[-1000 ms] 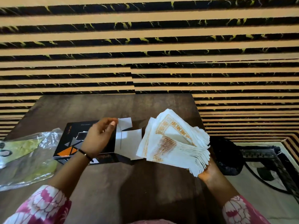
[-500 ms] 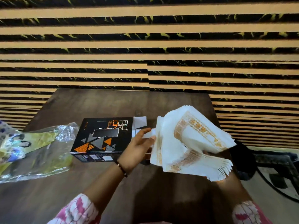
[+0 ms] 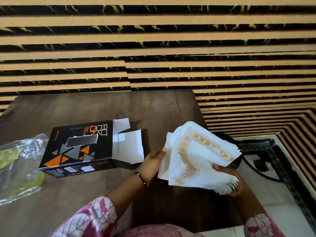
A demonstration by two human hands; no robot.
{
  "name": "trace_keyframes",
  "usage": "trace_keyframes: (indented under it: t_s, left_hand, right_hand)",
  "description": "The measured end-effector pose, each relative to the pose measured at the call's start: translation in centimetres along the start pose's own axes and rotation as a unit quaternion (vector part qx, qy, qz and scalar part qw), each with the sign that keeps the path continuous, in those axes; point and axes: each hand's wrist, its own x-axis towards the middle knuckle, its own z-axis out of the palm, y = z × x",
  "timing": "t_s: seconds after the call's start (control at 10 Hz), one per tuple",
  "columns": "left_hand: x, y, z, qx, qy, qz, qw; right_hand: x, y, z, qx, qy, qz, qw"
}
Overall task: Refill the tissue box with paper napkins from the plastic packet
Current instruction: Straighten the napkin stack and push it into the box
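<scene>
A thick stack of white paper napkins (image 3: 200,158) with an orange border pattern is held above the table's right part. My right hand (image 3: 227,175) grips the stack from below at its right side, thumb on top. My left hand (image 3: 152,161) holds the stack's left edge. The black tissue box (image 3: 77,147) with orange and grey triangles lies flat on the table to the left, its white end flaps (image 3: 128,146) open toward the napkins. The clear plastic packet (image 3: 18,165) with green print lies crumpled at the far left.
The dark wooden table (image 3: 153,108) ends just right of the napkins. Beyond its right edge lies a floor with a black patterned rug (image 3: 266,161). A striped black and tan wall (image 3: 153,48) stands behind the table.
My left hand left the box's open flaps and moved right to the napkin stack's left edge. The stack stays in my right hand. The camera view shifted.
</scene>
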Motion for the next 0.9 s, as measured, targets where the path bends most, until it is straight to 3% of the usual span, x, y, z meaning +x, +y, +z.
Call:
trace_keyframes:
  t_s: [0.1,0.2,0.4,0.6,0.8,0.9]
  left_hand:
    - [0.3,-0.1,0.0,-0.002,0.025,0.050,0.998]
    - [0.2,0.1,0.1,0.022,0.012,0.048,0.999]
    - [-0.2,0.5,0.5,-0.050,-0.022,-0.025,0.998]
    - [-0.2,0.9,0.1,-0.125,-0.084,-0.007,0.989]
    - [0.1,0.8,-0.1,-0.120,-0.116,-0.048,0.985]
    - [0.3,0.4,-0.4,-0.127,-0.127,-0.061,0.982]
  right_hand:
    - [1.3,-0.8,-1.5,-0.008,0.068,0.046,0.997]
    - [1.8,-1.0,-4.9,0.043,-0.143,0.058,0.987]
    - [2.0,-1.3,-3.7,0.018,-0.292,0.031,0.956]
    - [5.0,0.3,-4.0,0.083,-0.325,0.043,0.941]
    - [5.8,0.4,-3.5,0.037,-0.352,0.036,0.935]
    - [6.1,0.4,-3.7,0.068,-0.341,0.055,0.936]
